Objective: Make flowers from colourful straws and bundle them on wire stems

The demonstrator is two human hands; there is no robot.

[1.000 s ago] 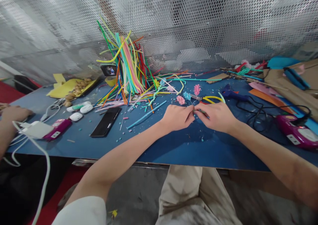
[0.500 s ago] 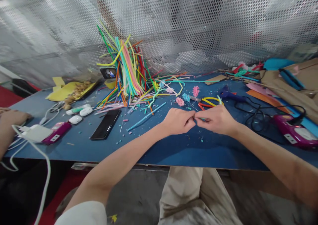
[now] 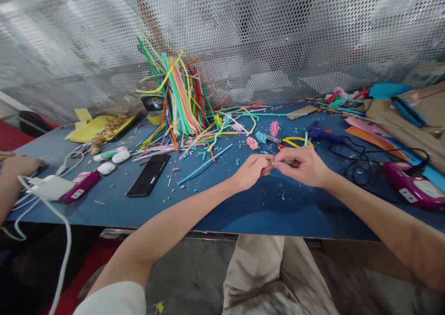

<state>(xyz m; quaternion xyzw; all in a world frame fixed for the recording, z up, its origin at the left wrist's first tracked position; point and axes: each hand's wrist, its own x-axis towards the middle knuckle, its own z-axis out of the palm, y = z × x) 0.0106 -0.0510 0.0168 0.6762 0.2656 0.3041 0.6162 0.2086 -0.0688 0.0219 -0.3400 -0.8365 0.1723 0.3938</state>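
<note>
My left hand [image 3: 254, 170] and my right hand [image 3: 301, 165] meet above the blue table [image 3: 222, 215], fingertips pinched together. A small greenish piece shows between them, mostly hidden by the fingers; I cannot make out what it is. Just behind the hands lie pliers with yellow handles [image 3: 294, 141], a blue fuzzy piece [image 3: 260, 137] and two pink fuzzy pieces, one nearer [image 3: 252, 142] and one farther [image 3: 274, 129]. A light blue pipe cleaner [image 3: 205, 163] rests left of my left hand.
A large bundle of coloured pipe cleaners [image 3: 181, 97] stands at the back. A black phone [image 3: 148, 175], earphone cases and a purple power strip [image 3: 81, 186] lie left. Another person's hand [image 3: 21, 166] rests at the far left. A dark blue glue gun [image 3: 325, 133] and another purple strip [image 3: 413, 183] are right.
My left hand has turned slightly and its fingers are more curled. My right hand has shifted a little, its fingers now on top at the meeting point.
</note>
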